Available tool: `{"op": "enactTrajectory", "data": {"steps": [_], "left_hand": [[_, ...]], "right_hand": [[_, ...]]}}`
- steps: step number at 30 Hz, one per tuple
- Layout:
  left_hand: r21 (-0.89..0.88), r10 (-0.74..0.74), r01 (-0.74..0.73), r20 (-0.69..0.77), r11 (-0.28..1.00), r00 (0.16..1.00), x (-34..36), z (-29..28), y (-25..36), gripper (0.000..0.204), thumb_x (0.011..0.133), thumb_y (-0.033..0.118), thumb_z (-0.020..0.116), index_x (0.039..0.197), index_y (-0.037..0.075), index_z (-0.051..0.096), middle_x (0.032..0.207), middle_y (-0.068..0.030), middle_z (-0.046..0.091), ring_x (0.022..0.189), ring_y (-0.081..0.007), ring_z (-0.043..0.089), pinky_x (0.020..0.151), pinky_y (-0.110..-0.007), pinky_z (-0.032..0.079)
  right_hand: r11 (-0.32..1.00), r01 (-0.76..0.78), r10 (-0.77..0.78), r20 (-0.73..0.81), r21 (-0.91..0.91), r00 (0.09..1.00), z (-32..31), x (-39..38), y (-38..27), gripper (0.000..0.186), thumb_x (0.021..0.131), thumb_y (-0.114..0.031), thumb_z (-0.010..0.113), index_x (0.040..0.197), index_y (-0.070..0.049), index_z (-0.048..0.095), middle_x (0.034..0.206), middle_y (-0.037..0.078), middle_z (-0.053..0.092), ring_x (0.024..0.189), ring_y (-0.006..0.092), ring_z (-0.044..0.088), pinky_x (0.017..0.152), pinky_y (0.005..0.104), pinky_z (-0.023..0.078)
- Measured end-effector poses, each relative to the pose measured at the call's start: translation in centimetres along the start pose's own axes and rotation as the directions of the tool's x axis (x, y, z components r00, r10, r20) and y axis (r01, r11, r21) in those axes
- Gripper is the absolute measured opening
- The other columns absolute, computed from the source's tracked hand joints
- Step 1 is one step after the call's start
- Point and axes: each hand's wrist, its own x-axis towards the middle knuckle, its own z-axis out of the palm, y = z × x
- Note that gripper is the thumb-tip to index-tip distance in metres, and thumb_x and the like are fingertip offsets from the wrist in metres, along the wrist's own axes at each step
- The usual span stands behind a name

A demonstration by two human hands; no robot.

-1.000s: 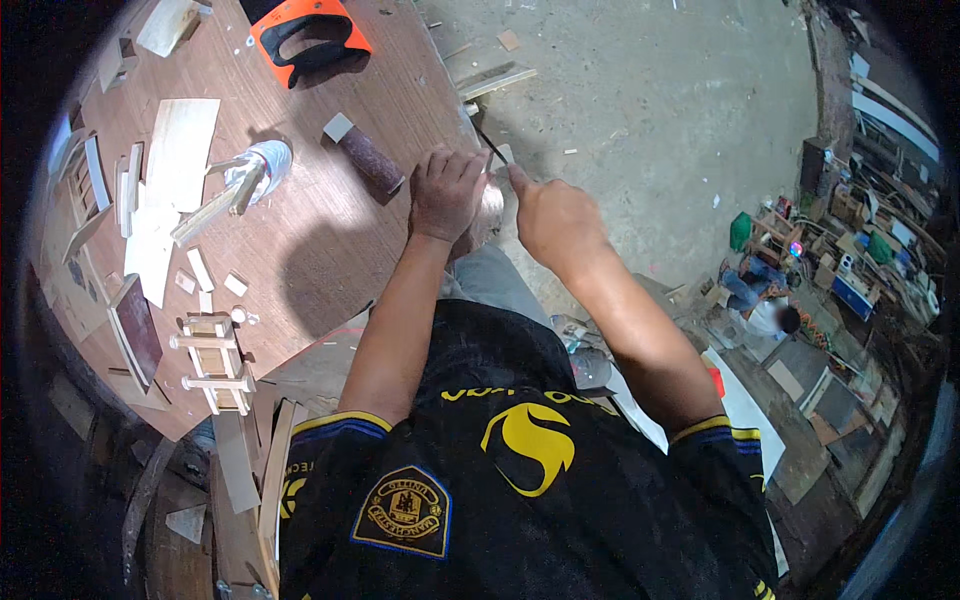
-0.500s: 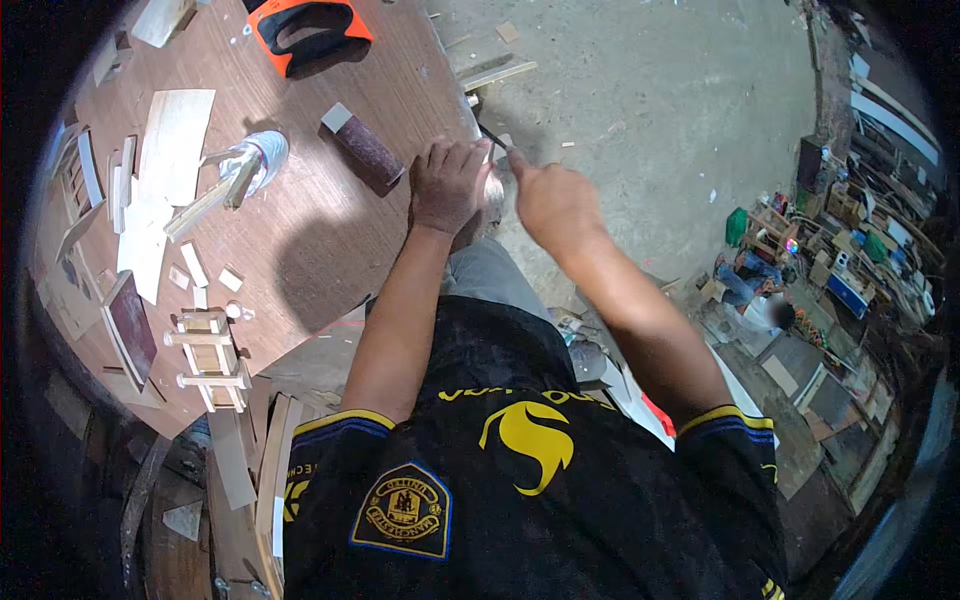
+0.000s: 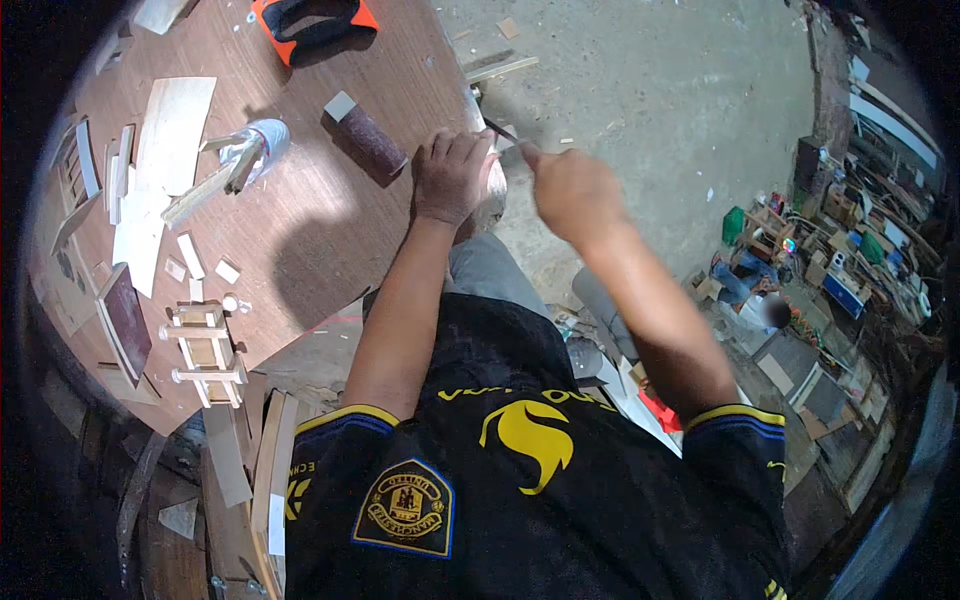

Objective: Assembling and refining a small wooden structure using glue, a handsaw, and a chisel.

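The right hand [image 3: 578, 198] is closed in a fist around the near end of a thin dark tool [image 3: 497, 129], its index finger lying forward along it; the handle is hidden inside the grip. The tool's slim length sticks out toward the upper left, and its far end lies at the right edge of the worktop [image 3: 400, 90], just beyond the left hand's fingers. The left hand [image 3: 450, 180] is palm down at that same edge, its fingers close together and bent slightly over. It sits against a pale piece [image 3: 494, 180] at the worktop's edge, mostly covered; whether the fingers pinch this piece or only press on it, I cannot tell. The two hands are near each other but apart, the right one out over the floor [image 3: 640, 110]. Just left of the left hand, on the worktop, lies a reddish-brown block [image 3: 370, 142] with a pale end. Farther left stand a white-wrapped holder [image 3: 268, 140] with wooden strips leaning at it and, nearer the body, a small wooden frame [image 3: 207, 350].
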Motion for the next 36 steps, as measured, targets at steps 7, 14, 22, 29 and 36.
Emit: {"op": "enactTrajectory", "data": {"steps": [7, 14, 22, 29, 36], "left_hand": [[0.016, -0.036, 0.035, 0.077, 0.999, 0.996, -0.4, 0.0, -0.2, 0.041, 0.079, 0.029, 0.074, 0.117, 0.016, 0.065, 0.103, -0.005, 0.063, 0.101, -0.0302, 0.056, 0.095, -0.045, 0.041], [0.048, -0.014, 0.012, 0.047, 0.999, 0.999, 0.1, -0.5, 0.3, 0.036, 0.077, 0.027, 0.074, 0.111, 0.016, 0.067, 0.096, -0.0018, 0.06, 0.097, -0.0236, 0.056, 0.095, -0.04, 0.039], [-0.036, -0.006, 0.008, 0.042, 0.999, 0.999, 0.3, -0.4, 0.1, 0.034, 0.08, 0.025, 0.072, 0.111, 0.014, 0.067, 0.099, -0.0055, 0.059, 0.097, -0.0288, 0.055, 0.088, -0.043, 0.043], [-0.048, -0.037, 0.042, 0.103, 0.998, 0.994, 0.5, -0.6, 0.0, 0.031, 0.082, 0.024, 0.069, 0.111, 0.011, 0.067, 0.101, -0.0064, 0.059, 0.099, -0.0283, 0.055, 0.093, -0.043, 0.04], [-0.055, -0.048, 0.051, 0.055, 0.997, 0.997, 0.1, -0.9, 0.2, 0.036, 0.082, 0.027, 0.071, 0.114, 0.012, 0.067, 0.104, -0.0074, 0.06, 0.101, -0.0267, 0.055, 0.09, -0.042, 0.04]], "right_hand": [[0.998, 0.063, -0.062, 0.053, -0.025, 0.997, -1.9, -1.9, 0.2, 0.046, 0.095, -0.012, 0.043, 0.139, -0.019, 0.055, 0.085, 0.02, 0.071, 0.076, 0.0372, 0.071, 0.067, 0.0473, 0.058], [0.996, 0.044, -0.046, -0.025, -0.072, 0.999, 1.3, 0.2, -0.3, 0.047, 0.094, -0.013, 0.045, 0.139, -0.021, 0.056, 0.084, 0.02, 0.071, 0.076, 0.0345, 0.071, 0.065, 0.0462, 0.058], [0.996, 0.023, -0.024, -0.01, -0.091, 1.0, 1.5, 0.8, -0.4, 0.045, 0.096, -0.014, 0.044, 0.137, -0.024, 0.057, 0.081, 0.017, 0.071, 0.077, 0.0343, 0.072, 0.063, 0.0456, 0.058], [0.994, -0.005, 0.002, -0.026, -0.111, 1.0, 2.7, 2.0, -0.8, 0.048, 0.095, -0.013, 0.043, 0.141, -0.023, 0.053, 0.086, 0.016, 0.071, 0.075, 0.0326, 0.071, 0.063, 0.0442, 0.058], [0.982, 0.095, -0.096, 0.001, -0.165, 0.995, 0.1, -0.4, 1.0, 0.051, 0.092, -0.011, 0.044, 0.141, -0.022, 0.052, 0.089, 0.016, 0.072, 0.078, 0.0326, 0.071, 0.067, 0.045, 0.057]]}}
